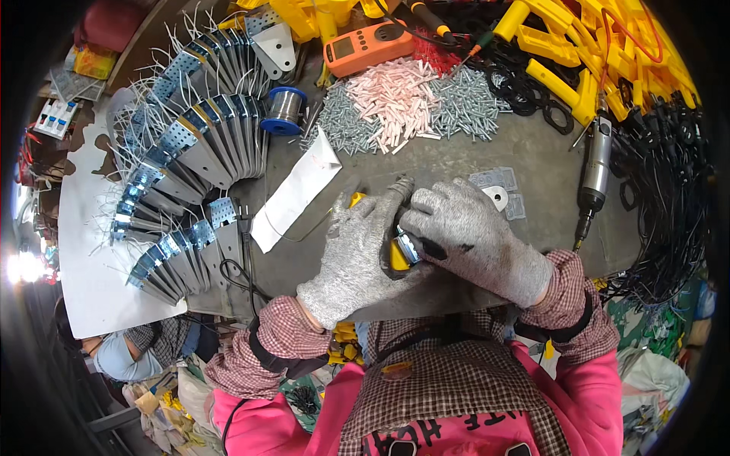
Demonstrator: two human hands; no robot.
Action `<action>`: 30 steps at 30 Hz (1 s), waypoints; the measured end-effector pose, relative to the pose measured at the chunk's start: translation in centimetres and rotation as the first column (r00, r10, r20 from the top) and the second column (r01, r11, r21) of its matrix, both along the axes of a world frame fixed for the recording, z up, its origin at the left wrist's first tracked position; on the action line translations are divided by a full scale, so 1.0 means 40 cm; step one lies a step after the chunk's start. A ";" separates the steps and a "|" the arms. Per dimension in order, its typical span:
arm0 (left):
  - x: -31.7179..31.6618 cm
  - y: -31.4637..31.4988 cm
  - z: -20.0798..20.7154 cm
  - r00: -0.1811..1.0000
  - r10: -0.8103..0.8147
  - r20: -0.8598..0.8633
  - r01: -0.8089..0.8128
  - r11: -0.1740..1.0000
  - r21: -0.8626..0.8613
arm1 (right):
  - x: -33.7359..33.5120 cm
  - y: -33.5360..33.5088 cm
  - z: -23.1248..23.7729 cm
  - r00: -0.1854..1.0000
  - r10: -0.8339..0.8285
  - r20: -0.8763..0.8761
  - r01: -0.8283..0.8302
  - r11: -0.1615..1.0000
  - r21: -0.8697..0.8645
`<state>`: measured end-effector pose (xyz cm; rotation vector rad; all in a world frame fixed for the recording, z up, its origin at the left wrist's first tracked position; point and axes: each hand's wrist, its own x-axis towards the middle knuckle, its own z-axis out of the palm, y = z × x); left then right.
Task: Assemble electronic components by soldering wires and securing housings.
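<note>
Both my hands wear grey knit gloves and meet near the front edge of the table. My left hand point(351, 251) is closed round a yellow plastic housing point(398, 258), mostly hidden by the gloves. A bluish shiny metal piece point(409, 248) sits against the housing, and the curled fingers of my right hand point(475, 242) grip it. A thin wire runs out from beside my left fingers toward a folded white paper strip point(296, 199). Just beyond my right hand lies a small white plate with a hole point(496, 197), among flat translucent pieces point(515, 207).
Curved rows of metal brackets with white wires point(205, 140) stand at left, beside a solder spool point(285, 111). Farther back are an orange multimeter point(369, 47), pink sleeves point(391, 99) and screws point(342, 121). A power screwdriver point(595, 163), black cables point(669, 190) and yellow housings point(585, 45) lie right.
</note>
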<state>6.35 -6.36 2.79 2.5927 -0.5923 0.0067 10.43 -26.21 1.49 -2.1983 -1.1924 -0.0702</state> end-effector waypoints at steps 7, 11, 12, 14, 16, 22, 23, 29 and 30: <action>-0.004 0.013 -0.006 0.994 -0.044 0.101 0.047 0.998 -0.034 | -0.067 0.024 0.041 0.960 -0.026 0.278 0.117 0.941 -0.317; -0.011 0.030 0.002 0.999 -0.048 0.026 0.048 0.999 0.018 | -0.039 -0.123 0.002 0.979 -0.085 -0.185 0.142 0.936 0.323; -0.016 0.038 0.002 0.999 -0.024 0.021 0.024 1.000 0.018 | -0.030 -0.166 0.095 0.914 -0.403 -0.054 0.405 0.914 0.023; 0.000 0.023 0.008 0.995 -0.096 0.030 0.095 0.995 0.039 | -0.026 -0.285 0.031 0.476 -0.870 0.125 0.868 0.488 0.093; 0.011 0.007 0.012 0.994 -0.098 0.053 0.097 0.995 0.016 | 0.012 -0.364 -0.013 0.345 -0.883 0.317 0.934 0.356 -0.026; 0.021 0.035 -0.016 0.985 -0.079 0.155 0.091 0.993 -0.073 | 0.017 -0.423 -0.099 0.263 -0.939 0.221 0.964 0.266 -0.016; 0.016 0.035 -0.018 0.985 -0.088 0.148 0.100 0.992 -0.074 | 0.019 -0.419 -0.111 0.287 -0.936 0.203 0.953 0.301 0.044; 0.014 0.039 -0.022 0.986 -0.063 0.157 0.074 0.995 -0.067 | -0.031 -0.248 -0.006 0.630 0.045 -0.775 0.773 -0.127 0.621; 0.013 0.041 -0.020 0.980 -0.071 0.186 0.086 0.994 -0.070 | -0.034 -0.234 -0.009 0.661 0.283 -0.695 0.732 -0.039 0.680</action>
